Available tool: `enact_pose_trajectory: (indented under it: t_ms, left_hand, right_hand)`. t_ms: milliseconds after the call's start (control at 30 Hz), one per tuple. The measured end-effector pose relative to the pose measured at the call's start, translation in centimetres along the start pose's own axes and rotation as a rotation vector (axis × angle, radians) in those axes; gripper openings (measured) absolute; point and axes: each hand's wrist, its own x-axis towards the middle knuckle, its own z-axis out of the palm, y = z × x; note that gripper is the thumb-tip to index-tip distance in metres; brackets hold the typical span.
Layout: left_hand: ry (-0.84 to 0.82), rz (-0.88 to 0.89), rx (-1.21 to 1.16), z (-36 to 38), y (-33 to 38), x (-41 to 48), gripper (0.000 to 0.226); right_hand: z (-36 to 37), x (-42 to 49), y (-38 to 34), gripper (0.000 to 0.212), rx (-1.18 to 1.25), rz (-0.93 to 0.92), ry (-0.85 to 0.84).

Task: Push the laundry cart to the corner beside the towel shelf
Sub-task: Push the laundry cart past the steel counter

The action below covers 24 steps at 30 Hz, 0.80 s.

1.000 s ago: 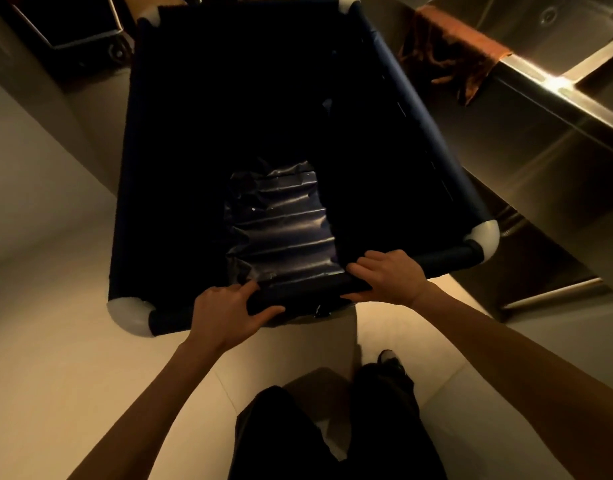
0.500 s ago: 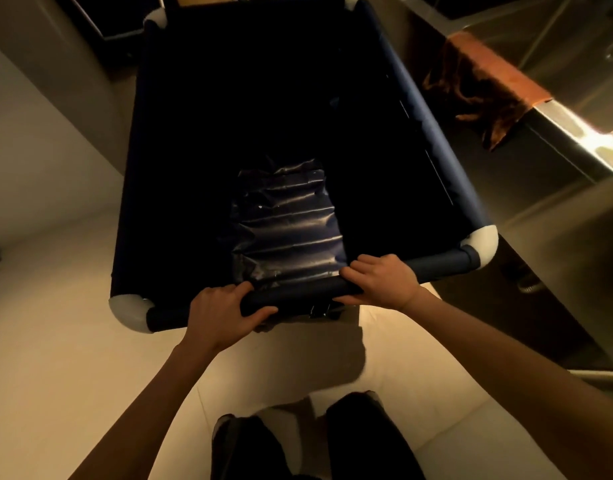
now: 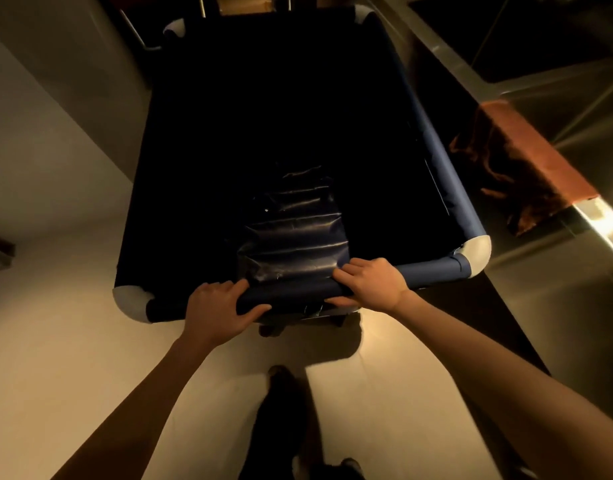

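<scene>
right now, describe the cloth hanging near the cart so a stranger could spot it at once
Start at the long steel counter running along the right of the laundry cart. Draped over its front edge hangs the cloth. It is the only rust-orange thing among dark fabric and bare metal.

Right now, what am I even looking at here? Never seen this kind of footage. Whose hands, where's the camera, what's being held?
No machine here: a person wears a wide-angle camera on the head, looking down at their own bare hands. There is only this one view. The left hand and right hand both grip the near padded rail of a dark navy fabric laundry cart with white corner caps. The cart stands on a pale floor. To the right runs a stainless steel counter with an orange-brown cloth draped over its edge. The cart's inside is too dark to judge.
</scene>
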Motion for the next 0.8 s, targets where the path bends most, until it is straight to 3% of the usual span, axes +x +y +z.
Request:
enact_pose_trajectory:
  t_ms: [800]
  left_hand:
    - [0.009, -0.062, 0.000, 3.7, -8.3, 21.9, 0.076]
  right_hand:
    - [6.9, 15.0, 18.7, 0.051, 0.023, -0.006, -0.024]
